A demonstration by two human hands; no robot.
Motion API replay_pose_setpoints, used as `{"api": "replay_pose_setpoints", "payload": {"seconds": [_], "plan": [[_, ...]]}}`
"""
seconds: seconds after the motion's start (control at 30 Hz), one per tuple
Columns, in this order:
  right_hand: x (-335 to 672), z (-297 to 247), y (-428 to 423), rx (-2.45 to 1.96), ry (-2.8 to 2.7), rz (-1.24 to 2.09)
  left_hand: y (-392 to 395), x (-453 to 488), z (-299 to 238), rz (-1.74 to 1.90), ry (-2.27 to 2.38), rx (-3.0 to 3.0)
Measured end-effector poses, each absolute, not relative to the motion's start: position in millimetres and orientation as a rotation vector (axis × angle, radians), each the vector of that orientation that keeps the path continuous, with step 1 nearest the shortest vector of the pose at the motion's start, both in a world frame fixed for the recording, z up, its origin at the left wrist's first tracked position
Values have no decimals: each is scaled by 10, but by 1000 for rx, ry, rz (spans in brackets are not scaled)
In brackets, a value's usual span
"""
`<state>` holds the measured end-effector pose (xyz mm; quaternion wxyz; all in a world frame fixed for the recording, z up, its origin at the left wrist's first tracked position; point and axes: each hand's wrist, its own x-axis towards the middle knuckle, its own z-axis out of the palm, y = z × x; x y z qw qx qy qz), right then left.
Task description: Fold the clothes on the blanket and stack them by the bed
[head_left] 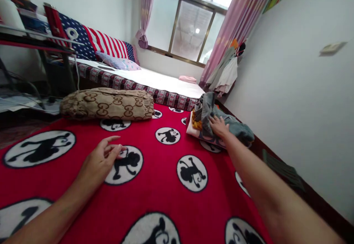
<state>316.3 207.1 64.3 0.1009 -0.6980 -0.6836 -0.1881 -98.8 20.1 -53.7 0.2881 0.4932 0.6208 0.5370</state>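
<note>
My left hand (106,156) hovers over or rests lightly on the red blanket (163,177), fingers apart and nothing in them. That blanket is printed with dark monkey figures in white ovals. Farther off on the right, my right hand (220,127) lies on a grey garment (207,109), its fingers stretched out over the cloth. Beneath the garment is a stack of folded cloth (195,130), with white, yellow-brown and patterned layers showing. A long brown bolster (107,104) with a letter pattern lies across the far left of the blanket.
Behind stands another bed (160,81) with a pink folded cloth (187,79), a pillow (118,61) and a flag-patterned cushion (107,43). A cluttered desk (33,39) with a red flask (54,22) is at left. Clothes (226,74) hang by the right wall.
</note>
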Motion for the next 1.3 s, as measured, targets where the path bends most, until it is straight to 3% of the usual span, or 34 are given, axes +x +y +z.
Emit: {"api": "replay_pose_setpoints", "payload": {"seconds": [0.13,0.27,0.57,0.77,0.97,1.13,1.3], "plan": [[2918,384,2046,-2186,-2116,-248,236,-1020,-606,1419,1654,1380],[2843,447,1929,-2230,-1991,-220,255,-1031,-643,1414,1670,1440],[2623,344,1330,-1790,-2287,-157,224,-1005,-593,1452,1658,1536],[2173,-95,676,-1345,-1783,239,233,-990,-577,1550,1580,1463],[1682,-609,61,-1174,-1415,724,158,-961,-531,1580,1669,1525],[1599,-533,-81,-1077,-1320,848,293,-1041,-440,1444,1841,1953],[1595,-497,-121,-1134,-1430,845,636,-1567,142,1133,2270,2315]]}}
